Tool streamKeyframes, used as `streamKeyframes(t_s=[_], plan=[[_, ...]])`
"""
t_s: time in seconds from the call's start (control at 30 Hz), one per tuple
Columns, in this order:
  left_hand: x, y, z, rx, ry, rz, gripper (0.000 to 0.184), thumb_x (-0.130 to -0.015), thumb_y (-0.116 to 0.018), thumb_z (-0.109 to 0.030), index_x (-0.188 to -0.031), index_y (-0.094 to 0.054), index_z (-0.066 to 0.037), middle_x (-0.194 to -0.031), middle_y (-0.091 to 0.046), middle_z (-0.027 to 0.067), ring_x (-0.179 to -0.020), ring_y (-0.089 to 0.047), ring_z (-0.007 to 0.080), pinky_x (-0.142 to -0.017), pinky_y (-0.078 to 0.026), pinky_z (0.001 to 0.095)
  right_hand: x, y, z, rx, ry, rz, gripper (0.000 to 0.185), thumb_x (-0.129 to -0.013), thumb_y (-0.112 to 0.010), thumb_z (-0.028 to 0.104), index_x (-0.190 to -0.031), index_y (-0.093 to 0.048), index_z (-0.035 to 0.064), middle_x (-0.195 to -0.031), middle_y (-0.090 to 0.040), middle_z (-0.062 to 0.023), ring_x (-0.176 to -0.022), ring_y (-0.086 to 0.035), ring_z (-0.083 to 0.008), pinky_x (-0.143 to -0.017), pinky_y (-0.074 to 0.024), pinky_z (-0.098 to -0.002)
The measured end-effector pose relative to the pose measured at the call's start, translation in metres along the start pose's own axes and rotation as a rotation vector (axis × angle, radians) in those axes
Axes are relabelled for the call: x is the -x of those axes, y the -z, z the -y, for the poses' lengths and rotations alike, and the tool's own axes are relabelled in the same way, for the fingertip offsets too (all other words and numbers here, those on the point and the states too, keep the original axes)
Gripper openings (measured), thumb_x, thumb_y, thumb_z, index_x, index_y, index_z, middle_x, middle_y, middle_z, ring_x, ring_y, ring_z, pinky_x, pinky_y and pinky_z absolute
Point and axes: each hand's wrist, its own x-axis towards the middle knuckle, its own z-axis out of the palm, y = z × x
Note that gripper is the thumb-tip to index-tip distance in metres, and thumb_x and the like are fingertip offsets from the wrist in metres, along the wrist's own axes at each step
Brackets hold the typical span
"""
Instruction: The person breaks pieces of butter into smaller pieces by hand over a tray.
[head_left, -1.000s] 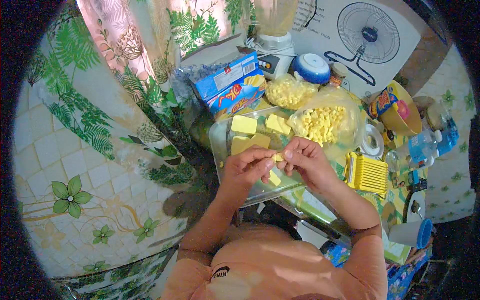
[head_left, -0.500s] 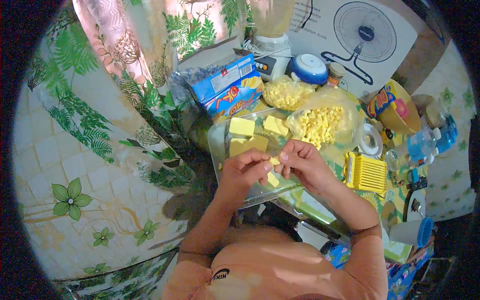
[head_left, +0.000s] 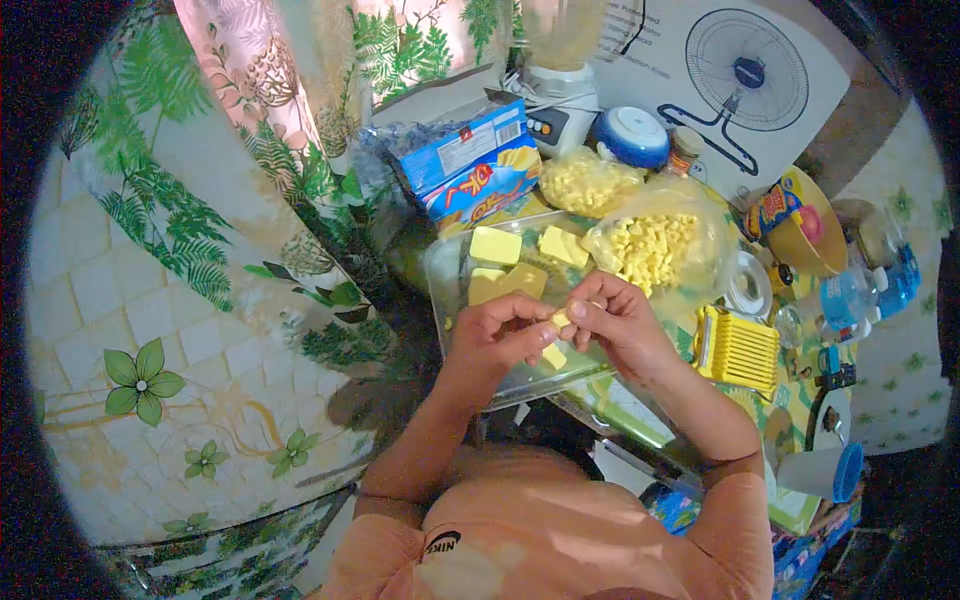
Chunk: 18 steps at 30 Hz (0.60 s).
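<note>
Orange shirt (head_left: 590, 535), nearest, read NIKE. Beyond it, left hand (head_left: 492, 340) and right hand (head_left: 620, 327) together pinched a small yellow piece (head_left: 562, 319) between fingertips, above the near side of a clear tray (head_left: 446, 275). Judged risk: overly hard pressure could crush or split the piece; a slack pinch could drop it near the yellow slabs (head_left: 496, 245) in the tray. Far left, a blue box (head_left: 480, 155) showed what looked like "OK"; far right, a fan carton (head_left: 725, 95) read "Protected", neighbouring words partly illegible.

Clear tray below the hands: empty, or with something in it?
Not empty: several yellow slabs show inside the rim of the clear tray.
</note>
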Motion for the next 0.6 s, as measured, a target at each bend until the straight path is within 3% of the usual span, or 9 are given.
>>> streamKeyframes(t_s=[0.5, 0.6], plan=[[-0.0013, 0.0028, 0.0070, 0.040, 0.009, 0.062, 0.011, -0.079, -0.061, -0.011, -0.085, -0.060, -0.002, -0.072, -0.059, 0.0008, -0.058, -0.050, 0.0072, -0.055, -0.041, 0.0210, 0.0030, 0.0021, -0.0026, -0.001, 0.009, 0.047, 0.012, -0.084, -0.063, 0.018, -0.086, -0.057, 0.0074, -0.075, -0.060, -0.0016, -0.061, -0.051, -0.0061, -0.053, -0.0401, -0.0211], [0.0005, -0.0021, 0.0010, 0.158, 0.087, -0.019, 0.009, -0.080, -0.059, -0.011, -0.083, -0.057, -0.002, -0.069, -0.055, 0.0008, -0.056, -0.050, 0.0083, -0.053, -0.042, 0.0223, 0.0033, -0.0007, 0.0036, -0.013, -0.019, 0.035, 0.013, -0.082, -0.064, 0.017, -0.088, -0.057, 0.0069, -0.078, -0.061, -0.0020, -0.066, -0.053, -0.0061, -0.056, -0.0410, -0.0214]])
